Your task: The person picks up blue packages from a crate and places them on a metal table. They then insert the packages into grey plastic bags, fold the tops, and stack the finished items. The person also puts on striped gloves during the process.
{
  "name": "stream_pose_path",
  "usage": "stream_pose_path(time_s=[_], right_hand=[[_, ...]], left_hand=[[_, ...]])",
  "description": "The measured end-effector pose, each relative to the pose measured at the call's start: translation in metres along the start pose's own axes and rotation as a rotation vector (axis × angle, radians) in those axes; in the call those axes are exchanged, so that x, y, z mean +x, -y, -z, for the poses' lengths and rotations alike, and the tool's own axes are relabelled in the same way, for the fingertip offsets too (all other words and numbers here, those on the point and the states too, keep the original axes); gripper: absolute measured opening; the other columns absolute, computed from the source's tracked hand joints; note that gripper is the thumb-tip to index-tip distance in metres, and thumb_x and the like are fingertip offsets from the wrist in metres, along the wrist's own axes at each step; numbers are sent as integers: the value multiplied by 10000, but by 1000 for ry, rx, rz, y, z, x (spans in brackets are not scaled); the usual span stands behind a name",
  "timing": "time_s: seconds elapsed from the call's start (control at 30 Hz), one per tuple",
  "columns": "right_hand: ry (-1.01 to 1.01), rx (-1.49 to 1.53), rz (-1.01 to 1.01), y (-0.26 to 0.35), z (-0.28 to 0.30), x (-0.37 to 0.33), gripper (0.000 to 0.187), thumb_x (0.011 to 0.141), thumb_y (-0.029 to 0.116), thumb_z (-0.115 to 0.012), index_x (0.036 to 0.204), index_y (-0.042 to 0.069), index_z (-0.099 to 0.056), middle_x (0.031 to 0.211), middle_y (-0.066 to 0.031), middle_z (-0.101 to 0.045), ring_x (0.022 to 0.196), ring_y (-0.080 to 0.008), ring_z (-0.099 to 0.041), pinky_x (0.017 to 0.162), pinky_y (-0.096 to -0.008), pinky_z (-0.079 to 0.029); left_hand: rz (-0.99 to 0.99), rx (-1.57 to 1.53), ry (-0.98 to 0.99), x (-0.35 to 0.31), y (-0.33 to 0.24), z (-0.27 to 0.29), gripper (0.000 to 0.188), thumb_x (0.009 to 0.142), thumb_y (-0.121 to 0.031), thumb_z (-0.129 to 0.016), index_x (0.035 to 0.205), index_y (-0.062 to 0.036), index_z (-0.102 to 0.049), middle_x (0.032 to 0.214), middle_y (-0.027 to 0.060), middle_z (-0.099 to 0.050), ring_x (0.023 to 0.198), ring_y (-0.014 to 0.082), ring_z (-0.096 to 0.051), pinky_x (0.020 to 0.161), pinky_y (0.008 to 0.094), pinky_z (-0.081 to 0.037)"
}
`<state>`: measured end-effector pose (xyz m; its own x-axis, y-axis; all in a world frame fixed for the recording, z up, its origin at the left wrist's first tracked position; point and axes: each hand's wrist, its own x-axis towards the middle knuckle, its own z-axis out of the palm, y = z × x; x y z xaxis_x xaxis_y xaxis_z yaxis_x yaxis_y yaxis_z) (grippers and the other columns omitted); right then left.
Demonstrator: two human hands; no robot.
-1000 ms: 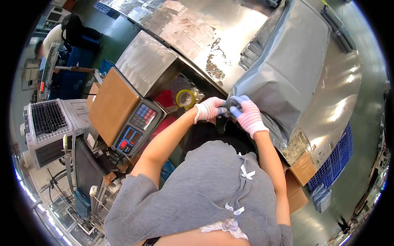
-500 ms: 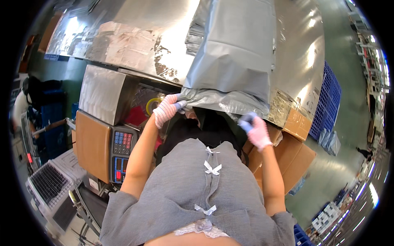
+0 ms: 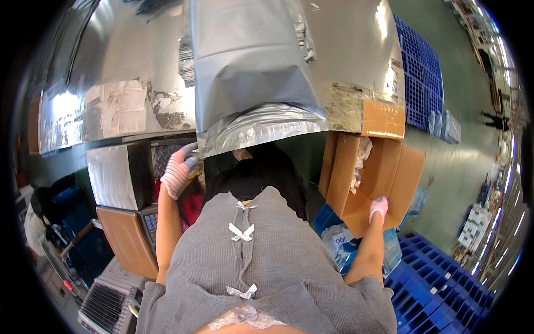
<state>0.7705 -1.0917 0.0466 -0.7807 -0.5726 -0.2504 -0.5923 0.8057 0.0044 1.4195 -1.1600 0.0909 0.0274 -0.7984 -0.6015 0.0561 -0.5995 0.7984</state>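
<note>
A large grey plastic mailing bag (image 3: 253, 72) lies on the metal table, its wrinkled lower end hanging over the near edge. My left hand (image 3: 179, 171), in a pink-and-white striped glove with grey-blue fingertips, is closed at the bag's lower left corner, pinching it. My right hand (image 3: 379, 209), gloved in pink, is down at the near side of an open cardboard box (image 3: 397, 172) below the table's right end. Its fingers point away from me and are too foreshortened to show whether they hold anything. Crumpled whitish strips (image 3: 360, 164) cling to the box's left inner wall.
More flat grey bags (image 3: 187, 61) are stacked under the large one on the metal table (image 3: 345, 50). At lower left stand a scale (image 3: 127, 239) with a brown platform and a metal box (image 3: 117, 177). Blue plastic pallets (image 3: 428, 284) and clear bundles (image 3: 339, 242) lie to the right.
My right hand has moved from beside the bag's right corner down to the right, into the cardboard box. My left hand stays at the bag's left corner. The whole view has shifted rightward.
</note>
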Motion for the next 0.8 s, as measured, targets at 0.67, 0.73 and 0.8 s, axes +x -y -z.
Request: stream_pose_path(time_s=[0.67, 0.73, 0.8], right_hand=[[653, 457, 733, 370, 52, -75, 613, 757, 430, -652, 1154, -15, -510, 1127, -173, -564, 1051, -261, -531, 894, -328, -396], [634, 236, 696, 397, 41, -93, 594, 734, 429, -655, 1090, -34, -548, 1052, -191, -599, 982, -289, -572, 850, -342, -426], [569, 58, 740, 398, 30, -88, 508, 733, 358, -642, 1037, -43, -578, 1011, -210, -610, 952, -290, -589, 836, -343, -432]], left_hand=[[-835, 1348, -290, 110, -184, -65, 664, 775, -495, -555, 1266, -71, -414, 1303, 177, -409, 1230, 312, -364, 1023, 401, -285], [-892, 1477, -249, 121, -183, -87, 747, 751, -556, -546, 1308, -97, -355, 1347, 176, -351, 1266, 326, -304, 1045, 438, -229], [-916, 1543, -205, 130, -181, -99, 783, 732, -577, -550, 1324, -113, -331, 1366, 167, -325, 1281, 329, -275, 1052, 462, -201]])
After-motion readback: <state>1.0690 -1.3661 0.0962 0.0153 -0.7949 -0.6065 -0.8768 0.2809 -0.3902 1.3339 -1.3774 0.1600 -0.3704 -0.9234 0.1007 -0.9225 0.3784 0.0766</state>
